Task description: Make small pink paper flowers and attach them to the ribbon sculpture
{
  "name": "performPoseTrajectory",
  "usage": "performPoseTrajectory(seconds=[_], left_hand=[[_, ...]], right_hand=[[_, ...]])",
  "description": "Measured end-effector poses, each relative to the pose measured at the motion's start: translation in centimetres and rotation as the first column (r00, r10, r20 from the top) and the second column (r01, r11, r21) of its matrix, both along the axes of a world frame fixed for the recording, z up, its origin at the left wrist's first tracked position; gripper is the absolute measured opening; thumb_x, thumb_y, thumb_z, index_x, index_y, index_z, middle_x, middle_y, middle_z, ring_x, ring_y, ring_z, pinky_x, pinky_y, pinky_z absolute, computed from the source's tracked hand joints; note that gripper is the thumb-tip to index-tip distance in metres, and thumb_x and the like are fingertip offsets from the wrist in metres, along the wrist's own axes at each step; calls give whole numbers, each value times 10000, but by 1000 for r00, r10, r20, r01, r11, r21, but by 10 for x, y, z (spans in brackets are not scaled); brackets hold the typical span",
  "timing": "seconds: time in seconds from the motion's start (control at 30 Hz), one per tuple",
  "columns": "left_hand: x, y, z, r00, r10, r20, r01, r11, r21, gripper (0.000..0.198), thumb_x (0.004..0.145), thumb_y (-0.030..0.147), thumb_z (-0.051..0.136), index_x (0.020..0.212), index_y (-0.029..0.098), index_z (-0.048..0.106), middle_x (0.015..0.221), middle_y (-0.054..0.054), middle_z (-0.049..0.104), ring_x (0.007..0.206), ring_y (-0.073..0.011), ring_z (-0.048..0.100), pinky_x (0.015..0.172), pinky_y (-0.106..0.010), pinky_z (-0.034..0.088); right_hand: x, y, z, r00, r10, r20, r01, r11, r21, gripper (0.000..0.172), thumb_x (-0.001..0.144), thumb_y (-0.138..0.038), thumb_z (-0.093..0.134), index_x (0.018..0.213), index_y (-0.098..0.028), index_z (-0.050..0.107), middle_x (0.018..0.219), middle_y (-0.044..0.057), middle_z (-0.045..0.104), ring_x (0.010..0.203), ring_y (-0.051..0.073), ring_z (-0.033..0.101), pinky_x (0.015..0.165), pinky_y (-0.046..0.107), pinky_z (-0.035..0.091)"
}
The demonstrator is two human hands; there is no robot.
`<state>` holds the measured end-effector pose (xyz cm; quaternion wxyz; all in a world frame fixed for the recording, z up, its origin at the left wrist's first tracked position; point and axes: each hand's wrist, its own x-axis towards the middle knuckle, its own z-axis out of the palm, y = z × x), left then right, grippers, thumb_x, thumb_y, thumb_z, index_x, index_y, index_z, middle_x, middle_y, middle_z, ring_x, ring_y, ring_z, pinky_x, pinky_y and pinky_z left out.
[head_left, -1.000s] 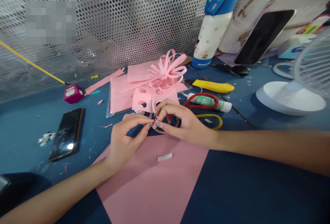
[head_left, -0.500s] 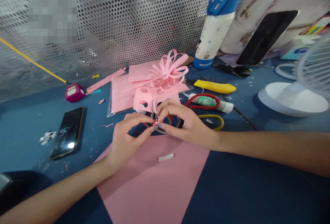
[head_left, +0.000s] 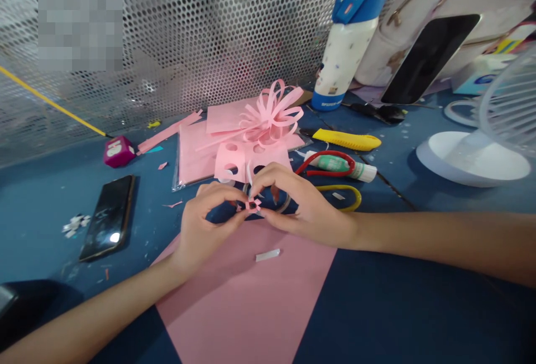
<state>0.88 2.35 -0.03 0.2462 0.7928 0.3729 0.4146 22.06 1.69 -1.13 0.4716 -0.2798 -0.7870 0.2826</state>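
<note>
A small folded pink paper piece point(head_left: 253, 205) is held up between my two hands, above the far edge of a large pink sheet point(head_left: 247, 297). My left hand point(head_left: 207, 219) pinches its left side between thumb and fingers. On the other side, the thumb and fingers of my right hand point(head_left: 299, 202) are curved around the piece, the fingertips at its edge. A short white strip point(head_left: 268, 255) lies on the sheet below. Behind my hands, a pink paper loop flower point(head_left: 272, 113) rests on pink paper with round holes cut in it point(head_left: 231, 157).
To the right lie a yellow cutter point(head_left: 347, 139), a glue tube point(head_left: 362, 171), red-handled scissors point(head_left: 330, 154) and a white fan point(head_left: 473, 160). A phone point(head_left: 108, 219) and purple cube point(head_left: 119, 152) lie left. A bottle point(head_left: 345, 62) stands by the perforated metal wall point(head_left: 188, 34).
My right thumb and fingers have spread apart around the pink piece, so more of it shows. My left hand keeps its pinch. The whole view has shifted slightly.
</note>
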Motion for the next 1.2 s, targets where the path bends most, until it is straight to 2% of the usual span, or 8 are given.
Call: performPoseTrajectory(seconds=[0.23,0.4,0.6,0.73,0.93,1.2], left_hand=[[-1,0,0,1000,-19,-6,20,999,44,92,832,167,767,825,255,740,802,-8,778,788,-211,695,791,-394,503],[-2,0,0,1000,-21,-21,22,999,48,63,848,197,767,828,249,738,813,-13,780,804,-211,701,809,-393,512],[-1,-2,0,1000,13,-15,-14,1000,-23,74,849,178,764,873,243,740,859,-23,777,859,-213,709,829,-382,539],[-3,-3,-1,999,43,9,-42,998,-41,122,849,142,746,928,235,745,892,-13,770,831,-182,703,801,-330,553],[-6,-2,-4,998,18,67,-14,998,-68,168,901,138,710,1028,246,735,994,-20,761,861,-160,678,795,-294,533],[-4,-1,-2,996,-21,91,26,998,-55,98,912,161,723,978,230,737,902,-10,726,784,-134,633,736,-275,515]], right_hand=[[0,0,1,1000,14,-3,-14,1000,20,213,888,-75,651,1028,-227,600,996,36,637,908,163,593,817,303,532],[1,0,1,999,33,-19,-32,999,42,176,917,-92,628,1019,-235,613,999,41,639,941,172,606,855,325,553],[2,1,0,1000,2,-16,-2,1000,7,181,895,-70,639,970,-235,644,1003,44,608,974,177,606,919,345,553],[2,4,-2,1000,-7,-28,7,1000,-23,194,884,-60,656,986,-224,649,1005,43,610,978,173,597,938,344,543],[2,5,-4,1000,-8,-5,8,998,-63,190,893,-86,650,1015,-231,633,1033,44,605,975,172,589,920,343,535],[3,6,-4,1000,16,3,-16,997,-74,156,910,-91,629,1021,-198,652,1019,49,602,1000,168,584,950,336,506]])
